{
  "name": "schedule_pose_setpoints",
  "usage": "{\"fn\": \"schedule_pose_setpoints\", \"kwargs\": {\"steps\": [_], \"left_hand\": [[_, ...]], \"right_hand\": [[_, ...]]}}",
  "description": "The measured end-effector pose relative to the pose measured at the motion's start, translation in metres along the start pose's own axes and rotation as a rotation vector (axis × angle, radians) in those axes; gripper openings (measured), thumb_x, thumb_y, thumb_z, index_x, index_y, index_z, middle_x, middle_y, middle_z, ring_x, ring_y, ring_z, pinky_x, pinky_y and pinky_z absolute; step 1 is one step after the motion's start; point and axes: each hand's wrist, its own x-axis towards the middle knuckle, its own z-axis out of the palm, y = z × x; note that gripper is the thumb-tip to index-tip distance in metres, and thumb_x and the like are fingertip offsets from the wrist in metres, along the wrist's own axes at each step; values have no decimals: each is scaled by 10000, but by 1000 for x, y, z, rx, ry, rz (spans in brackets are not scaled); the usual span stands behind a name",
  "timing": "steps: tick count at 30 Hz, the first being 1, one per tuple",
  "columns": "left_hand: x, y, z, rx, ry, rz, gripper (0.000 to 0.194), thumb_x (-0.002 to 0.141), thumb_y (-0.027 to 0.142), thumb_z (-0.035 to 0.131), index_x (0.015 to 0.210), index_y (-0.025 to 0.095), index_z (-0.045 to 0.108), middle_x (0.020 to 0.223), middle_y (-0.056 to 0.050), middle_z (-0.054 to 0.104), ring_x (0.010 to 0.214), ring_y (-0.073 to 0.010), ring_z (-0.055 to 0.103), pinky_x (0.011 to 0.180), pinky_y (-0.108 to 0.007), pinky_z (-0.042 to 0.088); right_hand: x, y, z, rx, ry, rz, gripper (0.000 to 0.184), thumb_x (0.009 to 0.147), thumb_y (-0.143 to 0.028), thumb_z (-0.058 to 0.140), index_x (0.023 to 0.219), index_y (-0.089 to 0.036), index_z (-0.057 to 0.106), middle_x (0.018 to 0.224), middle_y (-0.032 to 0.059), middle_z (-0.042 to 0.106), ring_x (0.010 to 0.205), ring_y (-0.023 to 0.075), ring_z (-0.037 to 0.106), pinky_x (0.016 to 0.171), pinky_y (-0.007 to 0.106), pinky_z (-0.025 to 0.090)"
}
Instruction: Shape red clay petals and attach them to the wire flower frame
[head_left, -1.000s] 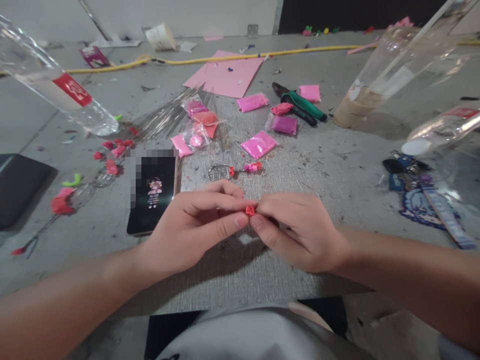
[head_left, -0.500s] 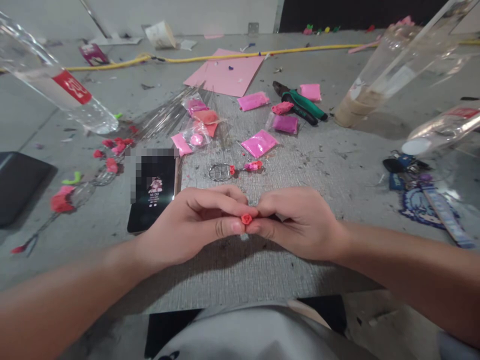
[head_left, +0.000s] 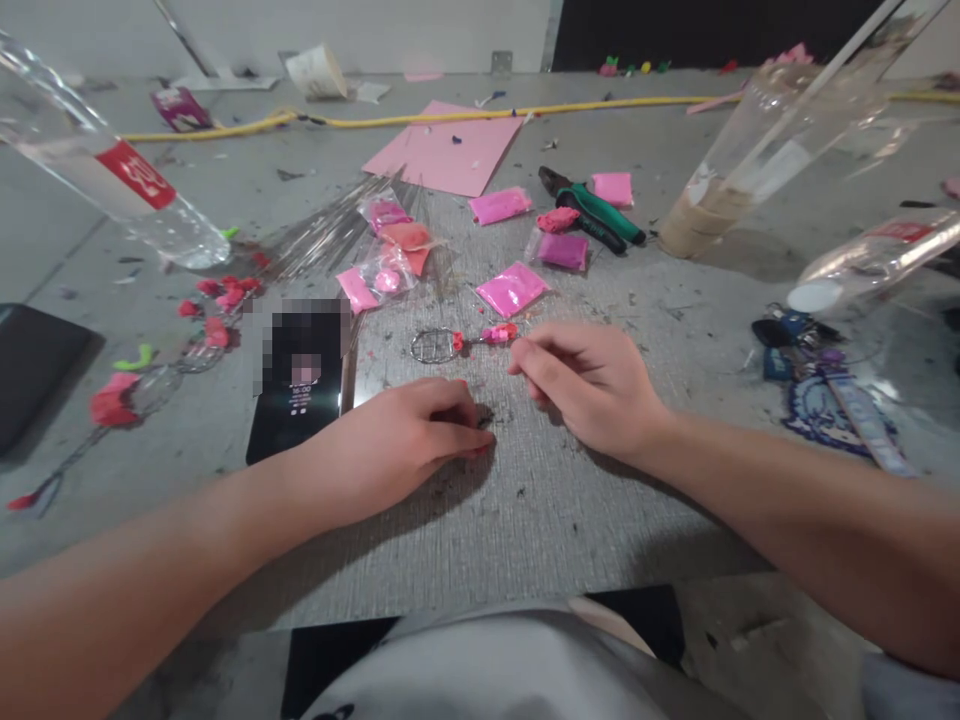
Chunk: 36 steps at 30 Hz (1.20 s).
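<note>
My left hand [head_left: 412, 430] rests low over the table, fingers curled and pressed together. Bits of red clay [head_left: 478, 452] show at its fingertips; most of what it pinches is hidden. To its right, my right hand [head_left: 592, 385] is closed, thumb against the curled fingers; what they hold, if anything, is hidden. Its fingertips are beside the pink and red clay end [head_left: 499, 333] of a small racket-shaped wire piece [head_left: 433, 345]. That piece lies flat just beyond both hands, with red clay also at its neck.
A phone [head_left: 292, 430] lies left of my hands. Beyond are clay packets [head_left: 513, 289], green-handled pliers [head_left: 600, 212], thin wires [head_left: 330, 225] and pink paper [head_left: 450, 150]. A bottle [head_left: 150, 190] stands left; a plastic cup [head_left: 697, 210] and keychains [head_left: 832, 390] are right.
My hands have parted from the small red clay rose pinched between them. The right hand moved forward and right, toward the wire piece; the left lowered slightly to the left.
</note>
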Motion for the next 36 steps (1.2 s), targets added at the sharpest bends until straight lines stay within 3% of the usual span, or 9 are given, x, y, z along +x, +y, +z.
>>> {"fn": "schedule_pose_setpoints", "kwargs": {"steps": [9,14,18,21,25,30,36], "left_hand": [[-1,-3,-15,128,-21,-17,488,922,31,426,1235,239,737,1125,-94,688,957,-226,692,855,-336,562],[1,-7,-15,233,183,-168,338,1030,267,495,1278,174,705,1131,-124,660,987,-259,666,872,-388,551],[4,-10,-10,231,160,-233,377,1032,368,506,1241,136,719,1115,-142,657,985,-288,656,882,-436,540],[6,-7,-8,167,156,-266,321,1027,319,499,1115,143,752,1083,-131,691,988,-282,666,892,-424,532],[8,2,-9,30,254,-323,232,1007,314,549,1007,179,737,977,-74,756,889,-233,701,833,-357,532],[9,11,-7,-199,349,-400,208,998,354,610,1033,215,760,948,-28,799,824,-188,727,704,-268,532],[10,19,-2,-407,415,-443,178,966,355,675,981,200,761,915,-28,792,791,-162,720,692,-233,556]], "right_hand": [[1,-1,-1,-84,-36,-23,333,1013,-282,559,706,-163,603,537,-51,488,502,77,426,502,249,321],[1,-2,1,-121,-49,-7,328,1002,-279,564,699,-159,601,541,-49,495,509,75,428,498,234,327],[0,0,3,-144,-77,-7,350,1006,-293,557,683,-162,585,537,-56,461,514,74,401,511,237,311],[1,2,3,-177,-100,-24,363,1003,-308,554,671,-163,574,550,-53,449,529,78,400,526,240,310],[1,3,5,-232,-162,-30,219,957,-257,599,769,-156,651,662,-17,600,603,96,504,575,233,363],[0,3,7,-262,-218,-109,107,942,-217,628,948,-143,705,790,7,669,683,106,563,645,233,409],[-2,3,7,-289,-231,-188,100,952,-208,618,904,-149,682,768,3,651,689,113,564,651,230,410]]}}
